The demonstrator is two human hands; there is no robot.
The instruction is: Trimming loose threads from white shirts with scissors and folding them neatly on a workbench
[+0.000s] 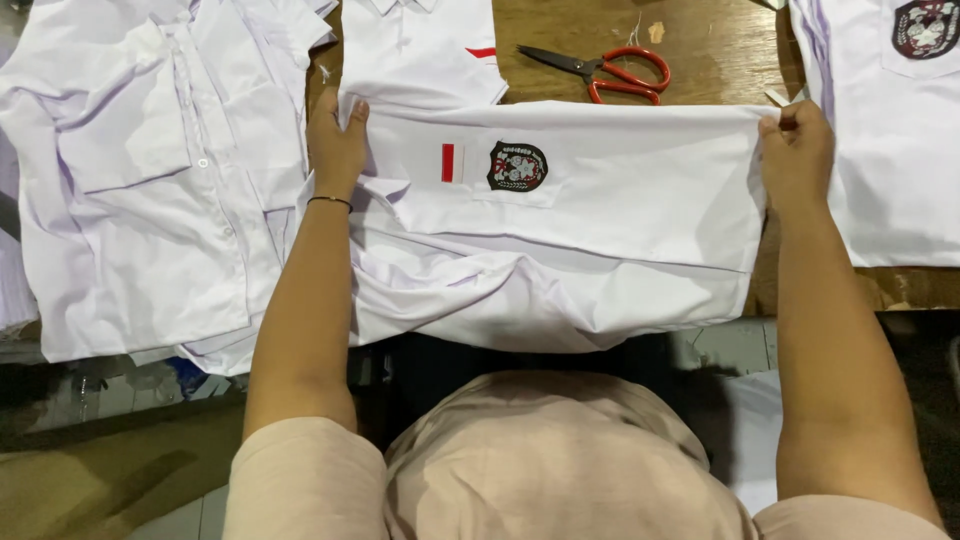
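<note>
Head view, looking down on a wooden table (720, 50). A white shirt (600, 220) lies across the middle of the table, folded lengthwise, its near edge hanging slightly over the table's near side. On its upper face sit a small red-and-white flag patch (453, 162) and, just right of it, a dark round-topped emblem badge (517, 166) on the pocket.

The left hand (335, 145) holds the shirt's left end at the far corner, fingers closed on the cloth with the thumb over the fold. A thin dark band (330, 201) circles that wrist. The right hand (795, 155) pinches the shirt's right end at the far corner, fingers curled tight on the fabric. Both arms are extended, and the cloth is drawn flat between the two hands.

To the left lies a spread pile of white shirts (150, 170), touching the held shirt's left end. Beyond the held shirt, at the far edge, is another folded white shirt (420, 50) with a red mark showing. Red-handled scissors (610, 70) lie closed on bare wood, far of the held shirt and apart from it. At far right lies a further white shirt with a dark badge (900, 130), near the right hand.
</note>
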